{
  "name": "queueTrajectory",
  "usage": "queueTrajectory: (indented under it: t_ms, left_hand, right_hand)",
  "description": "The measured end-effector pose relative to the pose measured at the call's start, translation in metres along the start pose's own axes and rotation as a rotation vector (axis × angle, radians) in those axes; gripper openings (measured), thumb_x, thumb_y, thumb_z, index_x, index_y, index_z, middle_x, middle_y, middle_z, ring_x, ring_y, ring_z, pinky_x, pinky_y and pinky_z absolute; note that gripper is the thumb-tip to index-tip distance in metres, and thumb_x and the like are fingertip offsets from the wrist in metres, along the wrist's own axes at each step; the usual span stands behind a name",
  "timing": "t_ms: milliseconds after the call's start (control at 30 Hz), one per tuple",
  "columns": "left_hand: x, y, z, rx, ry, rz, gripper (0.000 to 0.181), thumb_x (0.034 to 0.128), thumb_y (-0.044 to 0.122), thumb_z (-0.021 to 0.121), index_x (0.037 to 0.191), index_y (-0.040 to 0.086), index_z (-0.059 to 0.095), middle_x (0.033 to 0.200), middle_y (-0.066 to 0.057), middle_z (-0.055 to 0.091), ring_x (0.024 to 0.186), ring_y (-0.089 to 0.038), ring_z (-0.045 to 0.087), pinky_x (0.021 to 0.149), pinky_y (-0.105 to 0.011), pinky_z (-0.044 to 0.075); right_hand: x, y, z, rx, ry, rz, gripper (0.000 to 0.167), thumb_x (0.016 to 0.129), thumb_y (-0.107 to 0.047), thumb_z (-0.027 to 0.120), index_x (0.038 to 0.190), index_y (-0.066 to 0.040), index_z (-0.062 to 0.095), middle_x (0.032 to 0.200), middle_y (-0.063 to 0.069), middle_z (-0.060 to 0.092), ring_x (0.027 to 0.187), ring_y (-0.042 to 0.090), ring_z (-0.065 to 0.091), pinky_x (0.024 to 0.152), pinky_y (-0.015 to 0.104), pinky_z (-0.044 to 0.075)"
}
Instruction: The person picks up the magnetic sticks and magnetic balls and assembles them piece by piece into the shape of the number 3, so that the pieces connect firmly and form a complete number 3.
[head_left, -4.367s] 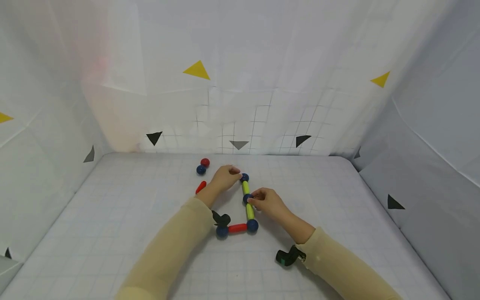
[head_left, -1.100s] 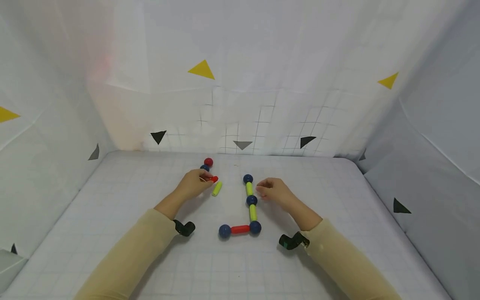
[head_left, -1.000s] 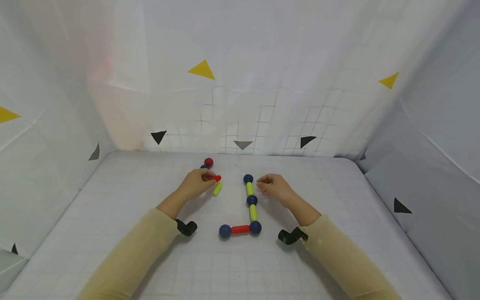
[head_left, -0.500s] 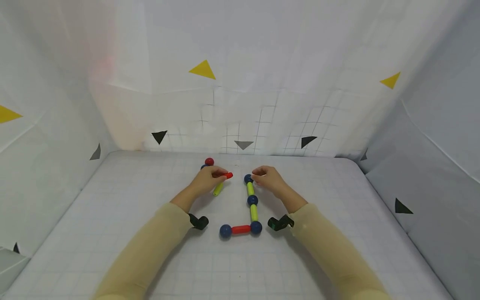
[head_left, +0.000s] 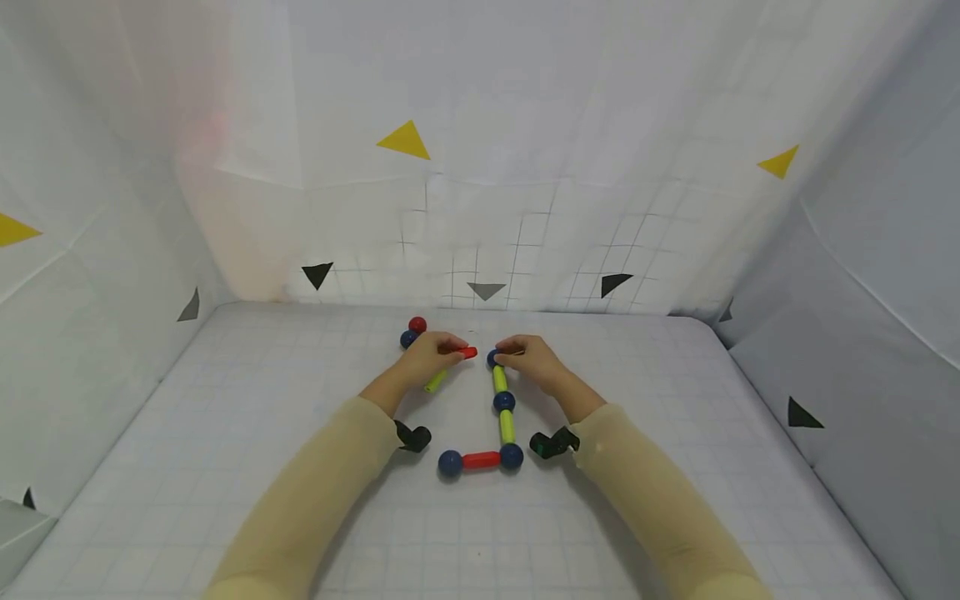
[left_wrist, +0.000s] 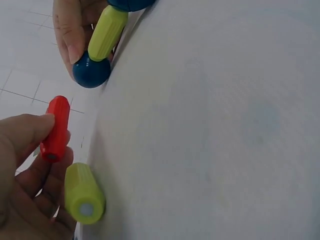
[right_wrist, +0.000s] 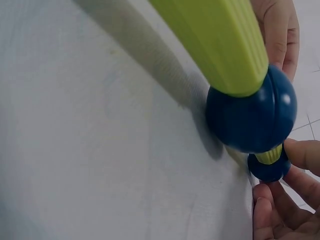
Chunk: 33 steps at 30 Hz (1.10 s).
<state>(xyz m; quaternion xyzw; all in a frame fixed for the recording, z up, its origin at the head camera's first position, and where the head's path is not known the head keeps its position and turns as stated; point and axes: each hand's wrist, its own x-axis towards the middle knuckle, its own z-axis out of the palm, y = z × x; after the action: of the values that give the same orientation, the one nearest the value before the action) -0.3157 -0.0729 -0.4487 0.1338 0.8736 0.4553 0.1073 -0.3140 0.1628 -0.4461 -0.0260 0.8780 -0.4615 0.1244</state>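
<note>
My left hand [head_left: 423, 360] pinches a red magnetic rod [left_wrist: 58, 125] between thumb and fingers. Its free end points toward the far blue ball [left_wrist: 92, 73], with a gap between. That ball is held by the thumb and fingers of my right hand [head_left: 536, 365]. From it a chain runs toward me: yellow-green rod [head_left: 500, 380], blue ball [head_left: 504, 402], second yellow-green rod [head_left: 507, 427], corner blue ball [head_left: 512, 457]. There it turns left along a red rod [head_left: 481, 460] to an end blue ball [head_left: 450, 464]. A loose yellow-green rod [left_wrist: 85, 195] lies under my left hand, partly hidden in the head view.
A loose red ball [head_left: 417, 324] and blue ball [head_left: 408, 338] sit just behind my left hand. The white gridded tabletop [head_left: 480, 542] spreads around, with a white cloth wall [head_left: 675, 233] behind it and more cloth at both sides.
The left hand has carried the red rod rightward toward the chain's far ball. My right hand has come left, from beside the chain onto that ball. The chain stays nearly in place.
</note>
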Motion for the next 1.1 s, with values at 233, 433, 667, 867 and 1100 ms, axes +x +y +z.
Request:
queueTrajectory:
  t_ms: [233,433,667,867,1100]
  left_hand:
    - [0.008,0.002,0.007,-0.009,-0.029,-0.017,0.025,0.0964,0.023,0.069,0.121,0.018,0.071,0.118,0.001,0.067,0.114,-0.021,0.058,0.102,-0.039,0.047]
    - [0.01,0.005,0.01,0.032,-0.035,-0.01,0.025,0.0962,0.022,0.069,0.121,0.02,0.072,0.119,0.0,0.067,0.115,-0.022,0.058,0.103,-0.04,0.046]
    - [0.011,0.008,0.016,0.035,-0.041,-0.007,0.024,0.0968,0.019,0.068,0.12,0.018,0.073,0.12,-0.002,0.067,0.115,-0.022,0.057,0.104,-0.038,0.046]
    - [0.01,0.009,0.018,0.022,-0.036,-0.007,0.023,0.0967,0.017,0.068,0.119,0.015,0.073,0.118,-0.003,0.067,0.116,-0.022,0.058,0.103,-0.037,0.046]
    - [0.01,0.008,0.018,0.025,-0.035,-0.017,0.022,0.0972,0.019,0.067,0.119,0.017,0.073,0.119,-0.002,0.067,0.116,-0.023,0.057,0.104,-0.038,0.046]
  right_hand:
    - [-0.002,0.002,-0.002,0.053,-0.014,0.002,0.035,0.095,-0.024,0.07,0.127,-0.009,0.066,0.122,0.008,0.065,0.112,0.025,0.057,0.101,0.044,0.046]
    - [-0.003,0.003,-0.002,0.074,-0.011,-0.007,0.035,0.095,-0.024,0.07,0.127,-0.009,0.066,0.121,0.008,0.065,0.111,0.025,0.058,0.102,0.045,0.045]
    - [-0.003,0.005,-0.002,0.077,-0.014,-0.023,0.035,0.095,-0.024,0.07,0.127,-0.008,0.066,0.121,0.008,0.065,0.111,0.025,0.058,0.103,0.046,0.045]
    - [-0.002,0.006,-0.001,0.073,-0.006,-0.015,0.035,0.095,-0.024,0.071,0.126,-0.008,0.066,0.12,0.008,0.065,0.111,0.025,0.058,0.103,0.045,0.045]
    - [-0.001,0.006,-0.001,0.081,-0.002,-0.012,0.035,0.095,-0.024,0.071,0.126,-0.008,0.067,0.121,0.008,0.065,0.111,0.025,0.058,0.104,0.046,0.045]
